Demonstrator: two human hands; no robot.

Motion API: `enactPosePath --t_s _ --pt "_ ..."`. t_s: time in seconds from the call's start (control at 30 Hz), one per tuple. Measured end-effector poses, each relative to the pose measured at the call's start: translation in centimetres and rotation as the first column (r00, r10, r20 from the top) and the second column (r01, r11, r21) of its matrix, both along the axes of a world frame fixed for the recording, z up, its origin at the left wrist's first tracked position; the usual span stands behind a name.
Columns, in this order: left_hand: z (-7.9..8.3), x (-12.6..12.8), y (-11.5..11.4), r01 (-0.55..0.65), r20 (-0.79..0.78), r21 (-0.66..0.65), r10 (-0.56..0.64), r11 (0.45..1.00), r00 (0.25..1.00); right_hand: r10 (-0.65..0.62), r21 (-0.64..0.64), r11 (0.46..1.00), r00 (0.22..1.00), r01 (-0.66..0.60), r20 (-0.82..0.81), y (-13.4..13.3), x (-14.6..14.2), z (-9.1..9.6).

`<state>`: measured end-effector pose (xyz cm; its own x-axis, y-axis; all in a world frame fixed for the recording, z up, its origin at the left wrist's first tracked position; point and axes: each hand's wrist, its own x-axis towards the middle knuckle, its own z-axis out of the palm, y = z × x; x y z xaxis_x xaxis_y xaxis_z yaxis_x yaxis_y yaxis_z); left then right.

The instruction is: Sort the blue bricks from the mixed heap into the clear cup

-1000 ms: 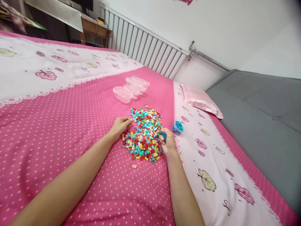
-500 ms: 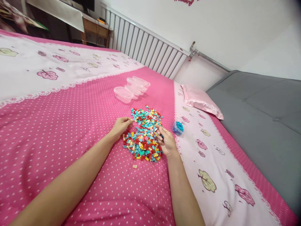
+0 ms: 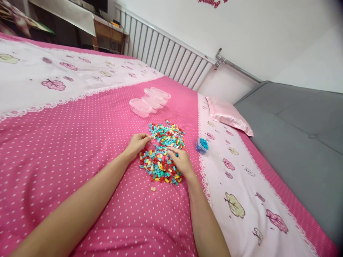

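Observation:
A mixed heap of small toy bricks [image 3: 163, 167] in red, yellow, turquoise, blue and pink lies on the bed, with a second part of the heap just beyond. At its left edge my left hand [image 3: 138, 145] rests with thumb and fingertips pinched together; whatever lies between them is too small to make out. My right hand [image 3: 182, 161] is palm down over the heap's right side, index finger and thumb reaching among the bricks. Its other fingers are curled and hidden; dark blue bricks showed in them a moment ago. Right of it stands a clear tub [image 3: 202, 145] of blue bricks.
Several clear plastic tubs [image 3: 140, 107] stand in a row beyond the heap. One pale brick [image 3: 153, 189] lies apart, nearer me. A pink pillow [image 3: 227, 116] lies by the grey headboard [image 3: 294, 135]. Metal railing [image 3: 166, 46] runs along the bed's far side.
My right hand has turned palm down and moved left, from the heap's right edge to over the bricks. My left hand has stayed in place.

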<state>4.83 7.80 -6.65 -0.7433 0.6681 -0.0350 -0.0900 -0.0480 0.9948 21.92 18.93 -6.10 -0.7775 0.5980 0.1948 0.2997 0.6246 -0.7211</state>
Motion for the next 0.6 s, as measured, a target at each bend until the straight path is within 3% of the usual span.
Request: enactPosePath --t_s 0.6 --pt "-0.31 -0.12 0.02 0.007 -0.016 0.009 -0.007 1.0 1.0 -0.135 -0.153 0.978 0.99 0.139 0.037 -0.3 0.15 0.11"
